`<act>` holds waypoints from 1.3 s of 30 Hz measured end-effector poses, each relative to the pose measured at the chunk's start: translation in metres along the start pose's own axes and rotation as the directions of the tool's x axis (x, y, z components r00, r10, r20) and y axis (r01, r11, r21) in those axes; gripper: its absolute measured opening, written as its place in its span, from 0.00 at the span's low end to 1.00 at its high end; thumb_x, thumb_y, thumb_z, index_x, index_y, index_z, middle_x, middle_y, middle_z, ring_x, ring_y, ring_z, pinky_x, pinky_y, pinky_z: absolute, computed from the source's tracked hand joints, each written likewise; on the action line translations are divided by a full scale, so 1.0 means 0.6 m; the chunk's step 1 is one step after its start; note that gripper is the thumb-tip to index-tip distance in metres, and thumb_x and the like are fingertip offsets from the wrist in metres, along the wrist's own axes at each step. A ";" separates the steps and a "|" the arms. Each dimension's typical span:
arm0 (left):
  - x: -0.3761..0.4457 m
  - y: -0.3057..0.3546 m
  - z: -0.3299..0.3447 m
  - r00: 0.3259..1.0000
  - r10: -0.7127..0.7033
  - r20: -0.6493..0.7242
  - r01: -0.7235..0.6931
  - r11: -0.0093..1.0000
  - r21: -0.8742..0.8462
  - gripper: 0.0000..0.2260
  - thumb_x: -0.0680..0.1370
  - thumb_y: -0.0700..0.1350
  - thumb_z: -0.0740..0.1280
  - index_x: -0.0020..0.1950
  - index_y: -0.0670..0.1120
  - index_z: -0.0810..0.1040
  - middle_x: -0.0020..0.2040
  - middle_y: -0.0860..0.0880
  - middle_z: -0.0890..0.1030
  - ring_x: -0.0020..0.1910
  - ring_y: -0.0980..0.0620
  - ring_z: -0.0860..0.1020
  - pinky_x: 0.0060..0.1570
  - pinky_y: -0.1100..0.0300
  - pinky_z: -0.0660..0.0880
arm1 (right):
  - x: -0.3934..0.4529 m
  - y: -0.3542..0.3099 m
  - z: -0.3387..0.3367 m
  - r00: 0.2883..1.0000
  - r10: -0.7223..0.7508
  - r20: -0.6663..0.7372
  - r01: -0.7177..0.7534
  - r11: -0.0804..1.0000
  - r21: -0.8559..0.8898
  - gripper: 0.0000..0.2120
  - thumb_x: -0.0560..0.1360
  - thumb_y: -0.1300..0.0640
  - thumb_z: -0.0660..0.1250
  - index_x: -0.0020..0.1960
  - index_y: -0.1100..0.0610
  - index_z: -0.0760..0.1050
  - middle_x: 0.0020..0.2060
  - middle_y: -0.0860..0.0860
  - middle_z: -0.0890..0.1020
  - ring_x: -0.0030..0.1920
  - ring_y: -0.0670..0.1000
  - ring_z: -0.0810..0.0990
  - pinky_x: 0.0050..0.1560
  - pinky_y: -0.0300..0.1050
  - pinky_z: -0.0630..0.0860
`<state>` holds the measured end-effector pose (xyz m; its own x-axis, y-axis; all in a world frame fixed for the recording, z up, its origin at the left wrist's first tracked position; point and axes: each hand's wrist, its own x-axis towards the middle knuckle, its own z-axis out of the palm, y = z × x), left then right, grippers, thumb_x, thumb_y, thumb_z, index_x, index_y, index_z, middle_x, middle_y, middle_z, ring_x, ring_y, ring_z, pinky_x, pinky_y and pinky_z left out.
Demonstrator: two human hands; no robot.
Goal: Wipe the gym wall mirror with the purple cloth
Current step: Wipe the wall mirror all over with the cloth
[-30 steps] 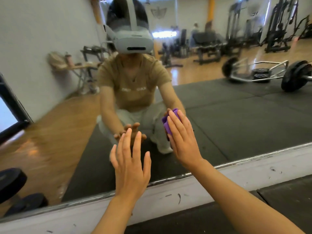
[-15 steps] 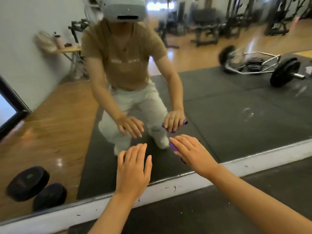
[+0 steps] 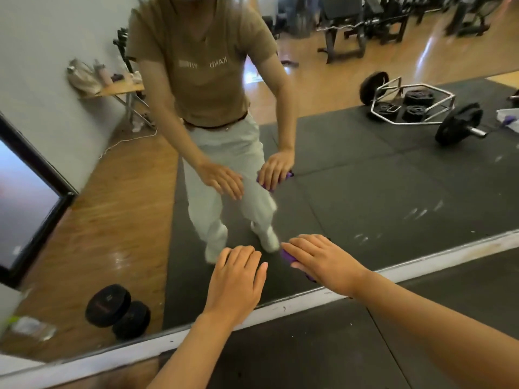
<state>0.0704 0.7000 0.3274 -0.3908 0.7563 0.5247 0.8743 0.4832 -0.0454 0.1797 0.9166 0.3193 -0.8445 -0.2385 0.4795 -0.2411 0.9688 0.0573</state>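
Two hands work low on the gym wall mirror (image 3: pixel 365 178), which fills most of the view and is the landmark here. Its white bottom frame (image 3: pixel 421 265) runs slantwise beneath the hands, with black floor mat (image 3: pixel 309 346) nearer the person than the mirror. Reflected in the glass are a hex bar with plates (image 3: pixel 415 108) toward the mirror's upper right edge and two dumbbells (image 3: pixel 118 311) near its lower left edge.

At the mirror's lower middle, just above the frame, the left hand (image 3: pixel 236 279) lies open and holds nothing; whether its flat fingers touch the glass I cannot tell. Just right of it, the right hand (image 3: pixel 323 261) has its grip over the purple cloth (image 3: pixel 289 255), fingers laid across it and slightly curled, the cloth apparently against the glass.

Risks, as I judge them: the cloth is bunched small, so little of it meets the glass and streaks may remain; white smears (image 3: pixel 421 211) on the mirror right of the hands could be missed; bare fingers may leave fresh prints.

Only bits of cloth peek out, at the fingertips and under the palm; its long axis seems to follow the fingers, pointing toward the mirror's left.
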 end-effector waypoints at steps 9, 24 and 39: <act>0.173 0.057 -0.187 0.998 0.029 -0.062 -0.030 0.999 -0.020 0.16 0.82 0.51 0.58 0.54 0.45 0.82 0.51 0.48 0.83 0.51 0.49 0.80 0.58 0.54 0.72 | 0.087 0.070 -0.246 0.998 -0.001 -0.061 -0.001 0.999 -0.036 0.23 0.86 0.47 0.47 0.68 0.57 0.74 0.57 0.51 0.81 0.58 0.52 0.78 0.59 0.46 0.78; 0.288 0.106 -0.346 0.931 0.208 -0.301 -0.203 0.978 0.046 0.17 0.80 0.51 0.58 0.51 0.42 0.82 0.47 0.46 0.83 0.47 0.46 0.81 0.55 0.53 0.69 | 0.100 0.052 -0.470 0.982 0.091 -0.167 -0.126 0.969 -0.212 0.28 0.87 0.45 0.44 0.66 0.59 0.76 0.57 0.52 0.81 0.58 0.53 0.78 0.59 0.45 0.74; 0.557 0.198 -0.442 0.816 0.185 -0.548 -0.133 0.982 0.135 0.15 0.79 0.51 0.59 0.49 0.44 0.82 0.46 0.48 0.82 0.46 0.47 0.80 0.54 0.54 0.69 | 0.145 0.262 -0.669 0.945 0.148 -0.293 -0.188 0.976 -0.113 0.27 0.86 0.42 0.45 0.71 0.56 0.72 0.63 0.51 0.78 0.62 0.51 0.72 0.63 0.38 0.62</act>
<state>0.1201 0.8934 0.7228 0.0011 0.4646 0.8855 0.8717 0.4335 -0.2285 0.2602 1.0754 0.7211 -0.6935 -0.0626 0.7177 -0.0225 0.9976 0.0653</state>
